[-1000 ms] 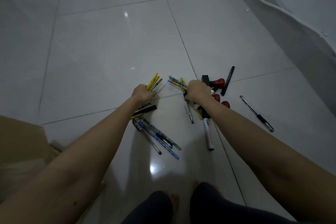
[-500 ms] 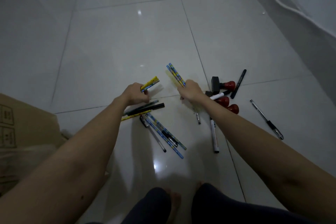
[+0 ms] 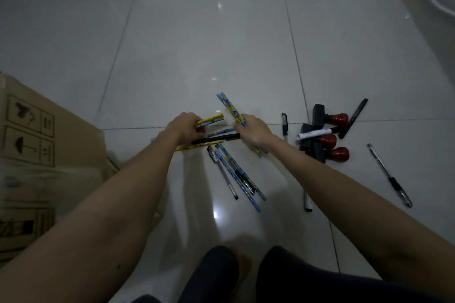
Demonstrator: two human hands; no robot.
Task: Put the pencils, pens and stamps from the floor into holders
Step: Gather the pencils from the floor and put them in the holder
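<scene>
Glossy white floor tiles (image 3: 197, 44) spread under you, with a cardboard box (image 3: 44, 155) at your left showing printed handling symbols, an umbrella among them; any wording is too small to read. Your left hand (image 3: 184, 128) grips yellow and blue pencils (image 3: 210, 120). Your right hand (image 3: 253, 130) holds two blue patterned pencils (image 3: 230, 107) angled upward. More pens and pencils (image 3: 236, 174) lie on the floor between your arms. Red-handled stamps (image 3: 330, 140) sit in a cluster to the right, a white marker (image 3: 314, 133) across them, its label unreadable.
</scene>
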